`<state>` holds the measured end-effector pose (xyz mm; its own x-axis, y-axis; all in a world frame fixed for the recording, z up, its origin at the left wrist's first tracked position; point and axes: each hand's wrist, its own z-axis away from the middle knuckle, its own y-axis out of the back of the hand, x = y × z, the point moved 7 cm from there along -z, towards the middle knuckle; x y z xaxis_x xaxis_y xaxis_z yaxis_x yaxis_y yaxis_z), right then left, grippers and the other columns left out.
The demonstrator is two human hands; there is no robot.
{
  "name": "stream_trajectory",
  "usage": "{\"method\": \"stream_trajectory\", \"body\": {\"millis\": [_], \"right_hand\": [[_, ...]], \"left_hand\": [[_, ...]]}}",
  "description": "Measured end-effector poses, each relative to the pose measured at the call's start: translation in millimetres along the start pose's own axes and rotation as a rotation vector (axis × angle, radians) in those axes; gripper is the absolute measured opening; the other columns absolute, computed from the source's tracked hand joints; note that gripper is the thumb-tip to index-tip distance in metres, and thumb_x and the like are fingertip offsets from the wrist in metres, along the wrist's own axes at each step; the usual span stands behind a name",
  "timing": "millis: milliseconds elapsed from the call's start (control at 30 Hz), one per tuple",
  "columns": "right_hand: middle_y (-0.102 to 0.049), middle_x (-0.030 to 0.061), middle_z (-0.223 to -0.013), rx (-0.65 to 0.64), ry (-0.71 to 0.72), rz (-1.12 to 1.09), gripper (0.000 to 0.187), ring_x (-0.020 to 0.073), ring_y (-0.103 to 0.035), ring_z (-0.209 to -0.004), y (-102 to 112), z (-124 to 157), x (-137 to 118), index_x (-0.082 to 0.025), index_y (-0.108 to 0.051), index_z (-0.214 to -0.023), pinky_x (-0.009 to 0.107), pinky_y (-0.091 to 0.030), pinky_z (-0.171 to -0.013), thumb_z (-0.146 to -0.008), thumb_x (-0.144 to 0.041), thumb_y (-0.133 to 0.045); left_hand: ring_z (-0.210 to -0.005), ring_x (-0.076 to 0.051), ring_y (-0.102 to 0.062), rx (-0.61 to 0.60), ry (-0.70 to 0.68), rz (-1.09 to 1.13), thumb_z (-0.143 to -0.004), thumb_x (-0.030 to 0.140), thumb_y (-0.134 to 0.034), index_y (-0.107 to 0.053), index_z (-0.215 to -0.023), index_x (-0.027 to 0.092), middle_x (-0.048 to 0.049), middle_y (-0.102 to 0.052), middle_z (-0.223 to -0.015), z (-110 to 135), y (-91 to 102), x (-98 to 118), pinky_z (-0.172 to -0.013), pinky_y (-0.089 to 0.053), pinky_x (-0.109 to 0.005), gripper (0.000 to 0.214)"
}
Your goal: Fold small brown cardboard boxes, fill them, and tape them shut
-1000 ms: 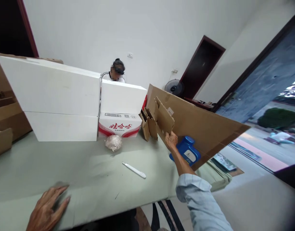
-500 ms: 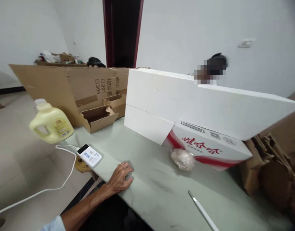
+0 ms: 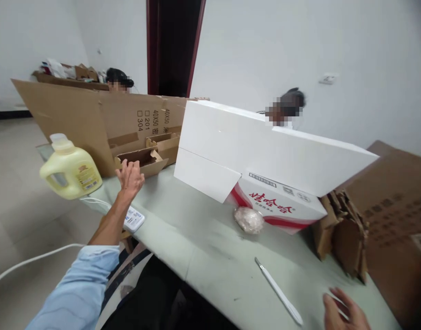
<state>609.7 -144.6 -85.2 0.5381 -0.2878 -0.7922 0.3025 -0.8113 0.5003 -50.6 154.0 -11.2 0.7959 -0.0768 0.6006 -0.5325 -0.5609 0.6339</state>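
My left hand [image 3: 130, 178] is stretched forward to the near left corner of a small open-topped cardboard box [image 3: 155, 169]. Its fingers are bent and a little apart, with nothing seen in them; whether they touch the box I cannot tell. Under that forearm lies a white power bank [image 3: 134, 219], partly covered, with a white cable [image 3: 41, 259]. At the lower right edge my right hand [image 3: 346, 311] shows in part, thumb and fingers apart and holding nothing. Left of it, a scalpel-like knife [image 3: 279, 291] with a white handle rests on the green table [image 3: 203, 238].
A yellow jug [image 3: 71, 167] stands at the left table edge. Behind are a tall cardboard panel [image 3: 121, 114], a white box [image 3: 265, 146] and a red-and-white carton [image 3: 275, 201] with a clear plastic bundle [image 3: 248, 220] before it. Folded cardboard [image 3: 347, 233] stands right. Two people sit beyond.
My left hand has moved forward and left from the table's near edge to the small cardboard box. My right hand has come into view at lower right. The view has shifted right.
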Motion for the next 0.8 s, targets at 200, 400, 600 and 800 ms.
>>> {"method": "stream_trajectory", "body": {"millis": [200, 400, 600, 800], "right_hand": [[-0.080, 0.0194, -0.125, -0.138, -0.015, -0.135, 0.068, 0.0407, -0.076, -0.108, -25.8, 48.3, -6.8, -0.020, -0.073, -0.121, 0.060, -0.059, -0.102, -0.073, -0.069, -0.071], [-0.081, 0.0158, -0.124, -0.315, -0.011, -0.263, 0.066, 0.0321, -0.077, -0.105, -58.4, 79.6, -45.1, -0.019, -0.076, -0.123, 0.049, -0.062, -0.094, -0.081, -0.069, -0.076], [-0.080, 0.0165, -0.129, -0.471, -0.002, -0.339, 0.068, 0.0327, -0.076, -0.111, -92.5, 99.2, -69.6, -0.021, -0.077, -0.126, 0.051, -0.061, -0.099, -0.086, -0.076, -0.073], [-0.079, 0.0157, -0.133, -0.589, -0.008, -0.350, 0.072, 0.0350, -0.075, -0.117, -111.1, 108.3, -76.2, -0.023, -0.078, -0.124, 0.052, -0.062, -0.099, -0.087, -0.084, -0.069]], "left_hand": [[-0.139, -0.044, -0.050, -0.101, -0.096, -0.019, -0.110, 0.029, -0.050, -0.076, -0.091, 0.008, -0.0155, -0.072, -0.109, 26.9, -7.4, -0.8, -0.120, -0.028, -0.063, 0.038], [-0.118, -0.039, -0.058, -0.223, -0.419, 0.044, -0.105, 0.017, -0.055, -0.082, -0.098, 0.019, -0.0147, -0.074, -0.101, 156.6, -20.1, 57.0, -0.100, -0.043, -0.055, 0.027], [-0.101, -0.030, -0.064, -0.300, -0.686, 0.150, -0.096, 0.000, -0.056, -0.077, -0.101, 0.021, -0.0101, -0.077, -0.101, 264.3, -19.1, 101.3, -0.090, -0.049, -0.045, 0.031], [-0.079, -0.020, -0.071, -0.531, -0.773, 0.472, -0.092, 0.003, -0.055, -0.069, -0.087, 0.024, 0.0007, -0.075, -0.083, 276.9, 21.4, 112.4, -0.098, -0.053, -0.045, 0.026]]}}
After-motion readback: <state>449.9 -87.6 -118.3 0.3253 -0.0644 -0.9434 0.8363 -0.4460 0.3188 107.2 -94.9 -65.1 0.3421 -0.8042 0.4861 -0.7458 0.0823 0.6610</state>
